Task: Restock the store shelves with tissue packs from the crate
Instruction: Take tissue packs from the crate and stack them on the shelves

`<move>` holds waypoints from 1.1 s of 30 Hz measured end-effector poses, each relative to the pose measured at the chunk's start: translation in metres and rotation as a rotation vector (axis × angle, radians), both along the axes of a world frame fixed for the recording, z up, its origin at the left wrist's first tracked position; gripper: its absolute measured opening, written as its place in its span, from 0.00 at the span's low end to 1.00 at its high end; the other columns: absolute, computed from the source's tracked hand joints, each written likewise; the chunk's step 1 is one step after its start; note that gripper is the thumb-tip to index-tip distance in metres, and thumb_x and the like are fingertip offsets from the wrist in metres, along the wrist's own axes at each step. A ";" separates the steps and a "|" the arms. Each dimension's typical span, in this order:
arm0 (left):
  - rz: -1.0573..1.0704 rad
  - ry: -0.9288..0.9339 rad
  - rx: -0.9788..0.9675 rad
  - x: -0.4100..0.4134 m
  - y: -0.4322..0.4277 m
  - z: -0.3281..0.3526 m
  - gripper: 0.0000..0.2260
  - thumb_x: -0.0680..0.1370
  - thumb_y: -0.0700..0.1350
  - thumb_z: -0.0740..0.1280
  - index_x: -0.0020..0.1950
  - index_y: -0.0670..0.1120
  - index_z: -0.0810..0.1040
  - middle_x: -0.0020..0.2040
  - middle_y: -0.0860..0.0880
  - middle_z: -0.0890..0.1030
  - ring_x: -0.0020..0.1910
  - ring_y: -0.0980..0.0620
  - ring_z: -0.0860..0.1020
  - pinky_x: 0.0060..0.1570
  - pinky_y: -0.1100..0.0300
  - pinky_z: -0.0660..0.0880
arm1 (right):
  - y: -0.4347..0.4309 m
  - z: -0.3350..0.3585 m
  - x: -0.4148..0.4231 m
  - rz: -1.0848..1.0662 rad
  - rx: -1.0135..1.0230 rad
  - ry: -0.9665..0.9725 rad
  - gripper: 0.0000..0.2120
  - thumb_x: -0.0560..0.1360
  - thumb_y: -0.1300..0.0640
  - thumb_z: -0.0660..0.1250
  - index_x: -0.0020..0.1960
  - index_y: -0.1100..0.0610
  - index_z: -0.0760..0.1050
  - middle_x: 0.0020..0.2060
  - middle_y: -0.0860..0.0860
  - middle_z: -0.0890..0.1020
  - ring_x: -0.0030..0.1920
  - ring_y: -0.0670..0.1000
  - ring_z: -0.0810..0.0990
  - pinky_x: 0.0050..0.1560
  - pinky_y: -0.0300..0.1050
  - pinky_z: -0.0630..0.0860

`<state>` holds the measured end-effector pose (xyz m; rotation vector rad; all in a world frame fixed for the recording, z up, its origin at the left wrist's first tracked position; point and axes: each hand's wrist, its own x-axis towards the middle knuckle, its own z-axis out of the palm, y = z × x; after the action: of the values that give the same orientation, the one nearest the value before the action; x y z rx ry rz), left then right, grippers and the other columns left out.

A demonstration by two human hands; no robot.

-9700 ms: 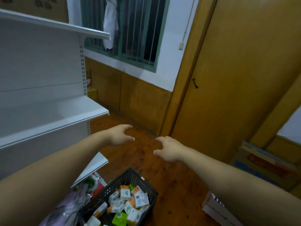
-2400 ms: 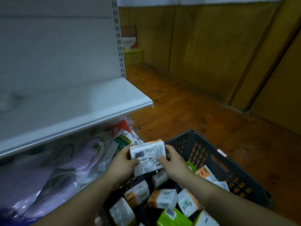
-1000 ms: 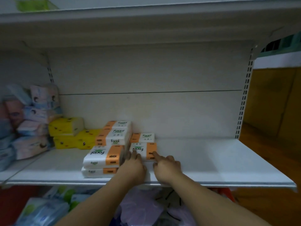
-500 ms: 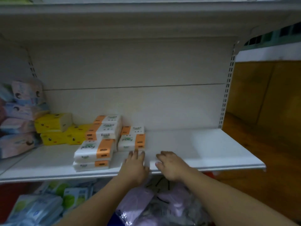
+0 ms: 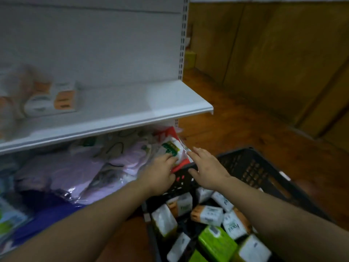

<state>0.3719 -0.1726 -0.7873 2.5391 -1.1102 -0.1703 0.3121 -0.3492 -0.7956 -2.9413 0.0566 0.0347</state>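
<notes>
A black plastic crate (image 5: 262,173) stands on the floor at lower right, holding several tissue packs, white-and-orange (image 5: 207,214) and green (image 5: 217,242). Both my hands hover empty above the crate's far rim. My left hand (image 5: 160,173) and my right hand (image 5: 205,169) have relaxed, spread fingers. On the white shelf (image 5: 151,110) at upper left lie blurred white-and-orange tissue packs (image 5: 51,100).
Under the shelf lie plastic-wrapped bundles, lilac (image 5: 62,171) and a white-and-green pack (image 5: 171,148), close to my left fingers. Wooden floor (image 5: 245,120) and brown wall panels (image 5: 273,53) fill the right. A perforated shelf upright (image 5: 182,38) rises at the shelf's right end.
My view has swung from the shelf down to the crate. Both hands left the shelf's front edge and dropped, empty, to the crate's far rim.
</notes>
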 end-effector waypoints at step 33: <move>0.448 0.924 0.059 -0.045 -0.128 -0.188 0.22 0.78 0.54 0.61 0.67 0.43 0.68 0.62 0.40 0.76 0.57 0.43 0.76 0.55 0.52 0.72 | -0.085 -0.158 -0.086 -0.425 0.400 0.447 0.21 0.79 0.47 0.59 0.70 0.53 0.64 0.58 0.57 0.77 0.49 0.56 0.77 0.38 0.43 0.68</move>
<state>0.3272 -0.3004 -0.9752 2.2231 -0.1779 -1.1101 0.2257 -0.4338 -0.9534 -2.4122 0.6527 0.5655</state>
